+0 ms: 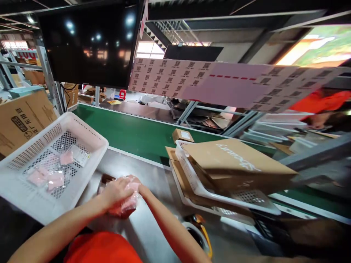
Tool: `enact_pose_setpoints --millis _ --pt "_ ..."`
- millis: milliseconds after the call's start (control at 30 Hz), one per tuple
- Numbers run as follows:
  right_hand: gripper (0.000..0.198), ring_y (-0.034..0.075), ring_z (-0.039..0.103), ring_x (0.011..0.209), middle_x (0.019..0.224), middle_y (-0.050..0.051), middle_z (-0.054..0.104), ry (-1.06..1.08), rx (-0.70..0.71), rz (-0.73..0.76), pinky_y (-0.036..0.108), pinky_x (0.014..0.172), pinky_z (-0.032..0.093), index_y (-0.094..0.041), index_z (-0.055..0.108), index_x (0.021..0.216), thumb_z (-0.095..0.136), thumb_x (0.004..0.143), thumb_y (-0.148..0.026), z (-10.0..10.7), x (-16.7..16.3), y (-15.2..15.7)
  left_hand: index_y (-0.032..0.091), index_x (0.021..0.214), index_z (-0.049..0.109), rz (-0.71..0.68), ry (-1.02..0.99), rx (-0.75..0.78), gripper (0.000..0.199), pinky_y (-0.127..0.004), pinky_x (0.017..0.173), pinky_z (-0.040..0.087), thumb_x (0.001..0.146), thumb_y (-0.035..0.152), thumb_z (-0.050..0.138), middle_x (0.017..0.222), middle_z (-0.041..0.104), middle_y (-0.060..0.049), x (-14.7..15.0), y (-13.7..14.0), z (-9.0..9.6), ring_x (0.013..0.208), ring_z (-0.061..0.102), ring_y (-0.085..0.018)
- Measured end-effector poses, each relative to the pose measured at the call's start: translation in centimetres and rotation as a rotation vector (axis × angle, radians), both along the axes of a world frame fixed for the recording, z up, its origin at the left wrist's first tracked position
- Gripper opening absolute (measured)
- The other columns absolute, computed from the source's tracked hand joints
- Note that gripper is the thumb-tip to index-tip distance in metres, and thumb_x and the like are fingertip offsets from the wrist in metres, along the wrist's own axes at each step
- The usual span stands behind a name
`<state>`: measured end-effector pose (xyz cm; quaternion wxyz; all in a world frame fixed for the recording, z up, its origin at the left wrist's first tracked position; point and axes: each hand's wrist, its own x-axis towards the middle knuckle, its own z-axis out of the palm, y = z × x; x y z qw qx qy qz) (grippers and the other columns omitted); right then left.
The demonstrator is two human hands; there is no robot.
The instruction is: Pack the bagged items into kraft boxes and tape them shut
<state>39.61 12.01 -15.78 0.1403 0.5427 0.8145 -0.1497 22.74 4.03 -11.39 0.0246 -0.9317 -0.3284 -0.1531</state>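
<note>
My left hand (115,193) and my right hand (135,180) are together over the metal table. Between them is a bundle of pink packets (131,201) in clear, shiny plastic. The left fingers curl over its top and near side; the right hand grips its far side, with the fingertips partly hidden. Behind my left hand shows the dark brown edge of a small open box (106,179), mostly covered by the hand and packets. To the left, a white plastic basket (94,146) holds several similar pink packets (56,179) and a white labelled paper (80,155).
A green conveyor belt (131,128) runs behind the table, carrying a small carton (183,136). Right of me, stacked white baskets (189,175) bear a large cardboard box (238,157). A tape dispenser (201,233) lies near my right forearm. A monitor (90,47) hangs above.
</note>
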Motion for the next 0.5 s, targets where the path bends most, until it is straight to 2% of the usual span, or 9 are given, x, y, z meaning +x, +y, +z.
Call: enact_pose_setpoints --millis 33,100,200,367,500 --pt "0.03 0.022 0.072 0.1 0.116 0.005 0.073 -0.006 -0.032 0.0 0.041 0.089 0.063 -0.016 0.071 0.118 0.069 0.102 -0.041 0.0 0.2 0.1 0.022 0.119 0.072 0.021 0.061 -0.067 0.023 -0.038 0.095 0.065 0.1 0.032 0.062 0.142 0.07 -0.014 0.1 0.0 -1.2 0.125 0.07 -0.03" --pt "0.027 0.02 0.072 0.097 0.112 0.005 0.074 -0.01 -0.084 0.002 0.04 0.088 0.063 -0.016 0.071 0.115 0.068 0.102 -0.041 -0.2 0.5 0.2 0.023 0.122 0.071 0.044 0.162 -0.216 0.028 -0.042 0.094 0.064 0.097 0.034 0.065 0.144 0.068 -0.016 0.1 0.1 -2.1 0.128 0.068 -0.034" --pt "0.027 0.021 0.073 0.098 0.109 0.004 0.075 0.02 -0.099 0.003 0.042 0.091 0.062 -0.016 0.072 0.112 0.067 0.103 -0.042 -0.4 0.8 0.1 0.022 0.133 0.065 0.082 0.271 -0.427 0.04 -0.048 0.095 0.062 0.094 0.034 0.066 0.142 0.067 -0.018 -0.2 0.9 -1.4 0.13 0.065 -0.038" --pt "0.029 0.019 0.072 0.089 0.099 0.003 0.076 0.067 -0.082 -0.014 0.039 0.086 0.061 -0.017 0.075 0.106 0.07 0.1 -0.045 -0.4 0.2 0.0 0.021 0.129 0.066 0.155 0.378 -0.545 0.057 -0.047 0.09 0.06 0.075 0.033 0.081 0.124 0.073 -0.016 -2.3 2.5 0.1 0.108 0.074 -0.037" --pt "0.031 0.02 0.071 0.082 0.091 0.006 0.078 0.109 -0.013 -0.016 0.034 0.077 0.055 -0.017 0.079 0.099 0.067 0.098 -0.046 -0.7 -1.1 0.2 0.017 0.123 0.07 0.242 0.41 -0.616 0.063 -0.046 0.077 0.06 0.066 0.039 0.085 0.102 0.077 -0.015 -3.3 3.1 -0.6 0.093 0.077 -0.038"
